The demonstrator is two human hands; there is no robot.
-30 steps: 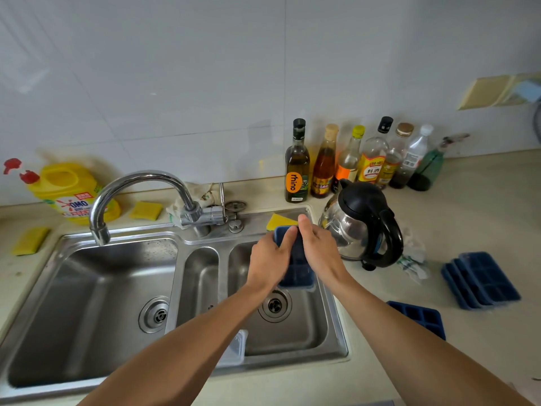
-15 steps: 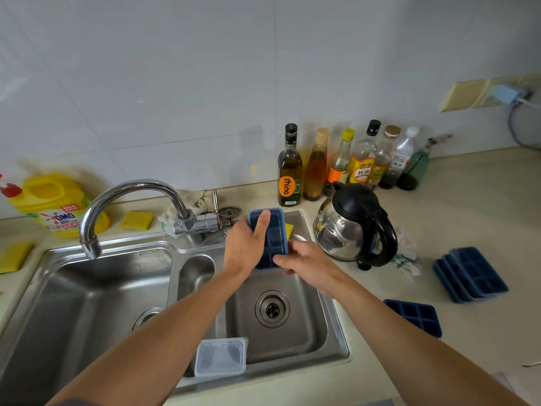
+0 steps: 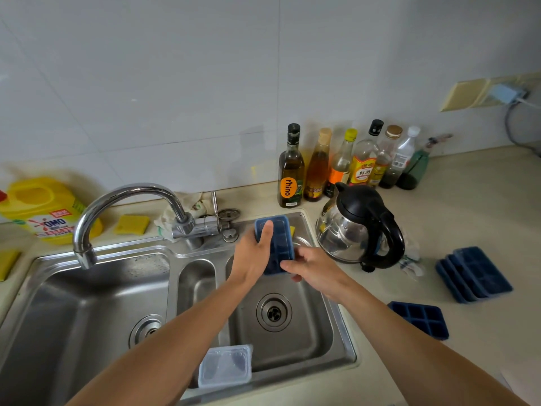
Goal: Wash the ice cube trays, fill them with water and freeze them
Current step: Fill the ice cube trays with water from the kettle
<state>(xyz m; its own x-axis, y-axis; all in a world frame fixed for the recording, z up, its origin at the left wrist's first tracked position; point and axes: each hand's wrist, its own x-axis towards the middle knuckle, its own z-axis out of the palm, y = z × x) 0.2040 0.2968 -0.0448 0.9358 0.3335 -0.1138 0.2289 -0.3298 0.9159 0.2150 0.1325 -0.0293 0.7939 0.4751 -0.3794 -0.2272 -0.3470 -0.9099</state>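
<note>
A blue ice cube tray (image 3: 280,244) is held tilted above the right sink basin (image 3: 307,344). My left hand (image 3: 254,254) grips its left edge, thumb across the top. My right hand (image 3: 311,269) holds its near right corner. Further blue trays lie on the counter to the right: a stack (image 3: 474,273) and a single tray (image 3: 420,319). A clear plastic lid (image 3: 225,365) rests on the sink's front rim. The curved tap (image 3: 123,206) points over the left basin; no water is visibly running.
A steel kettle (image 3: 360,227) with a black handle stands just right of the sink. Several bottles (image 3: 339,162) line the wall. A yellow detergent jug (image 3: 44,209) and yellow sponges (image 3: 131,224) sit behind the left basin (image 3: 73,323).
The tray has been lifted from low in the right basin to the basin's back edge. My right hand slid from its far end to its near corner.
</note>
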